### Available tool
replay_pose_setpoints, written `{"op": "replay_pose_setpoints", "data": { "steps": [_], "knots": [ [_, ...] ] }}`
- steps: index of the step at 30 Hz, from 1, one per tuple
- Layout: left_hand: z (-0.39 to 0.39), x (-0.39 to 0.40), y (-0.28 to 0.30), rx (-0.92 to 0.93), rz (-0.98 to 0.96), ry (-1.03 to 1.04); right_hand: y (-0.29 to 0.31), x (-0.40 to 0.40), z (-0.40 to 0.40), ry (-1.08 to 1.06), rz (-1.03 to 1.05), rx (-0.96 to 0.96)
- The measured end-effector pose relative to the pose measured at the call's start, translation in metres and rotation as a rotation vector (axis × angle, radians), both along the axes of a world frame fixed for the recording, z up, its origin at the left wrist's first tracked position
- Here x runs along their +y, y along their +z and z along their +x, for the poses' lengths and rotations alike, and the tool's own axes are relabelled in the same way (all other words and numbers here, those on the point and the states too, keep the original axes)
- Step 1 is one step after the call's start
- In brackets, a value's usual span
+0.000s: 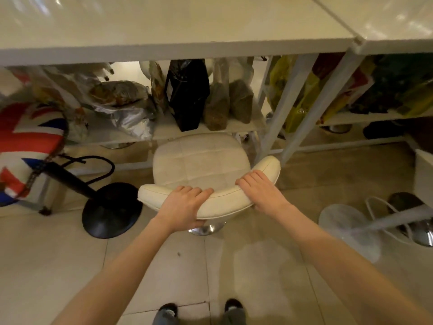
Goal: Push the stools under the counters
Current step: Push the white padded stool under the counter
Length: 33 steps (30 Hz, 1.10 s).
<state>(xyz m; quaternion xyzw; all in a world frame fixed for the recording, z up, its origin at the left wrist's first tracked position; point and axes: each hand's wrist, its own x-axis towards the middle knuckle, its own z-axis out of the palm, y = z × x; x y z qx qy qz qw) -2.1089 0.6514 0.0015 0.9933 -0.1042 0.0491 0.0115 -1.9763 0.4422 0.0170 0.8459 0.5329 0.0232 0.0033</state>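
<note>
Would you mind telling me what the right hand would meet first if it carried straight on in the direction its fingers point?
The right hand points up-left across the backrest. Going on, it would probably cross above the cream seat and first meet the low shelf holding bags, though depth is unclear.

A low shelf [164, 131] runs across the back and carries a row of bags. A tall black bag [187, 95] stands upright near its middle. Just right of it stand two clear bags of brown material [228, 104], side by side. To the left lie crumpled silver and clear plastic bags [124, 106], slumped against one another. Farther right, behind slanted white legs [302, 106], yellow and green bags [304, 95] sit on another shelf board. The floor [58, 249] is pale glossy tile with thin grout lines. At the bottom edge two dark shoes [233, 304] and grey trouser legs show.
</note>
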Motion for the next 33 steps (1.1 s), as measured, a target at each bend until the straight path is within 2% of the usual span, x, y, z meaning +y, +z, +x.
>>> {"op": "replay_pose_setpoints", "data": {
  "steps": [19,25,29,31,33],
  "knots": [
    [-0.016,0.02,0.013,0.131,0.002,0.046,-0.005,0.016,-0.026,-0.018,0.022,0.011],
    [-0.016,0.017,0.017,0.179,0.015,0.111,0.011,0.016,-0.034,-0.062,-0.117,0.083],
    [-0.003,-0.003,0.043,0.355,-0.181,0.329,0.038,-0.004,-0.033,-0.113,-0.092,0.146],
    [0.015,-0.024,0.06,0.359,-0.304,0.337,0.053,-0.025,-0.026,-0.136,-0.065,0.105],
    [0.04,-0.054,0.077,0.29,-0.357,0.261,0.065,-0.053,-0.018,-0.207,-0.036,0.063]
  ]
}}
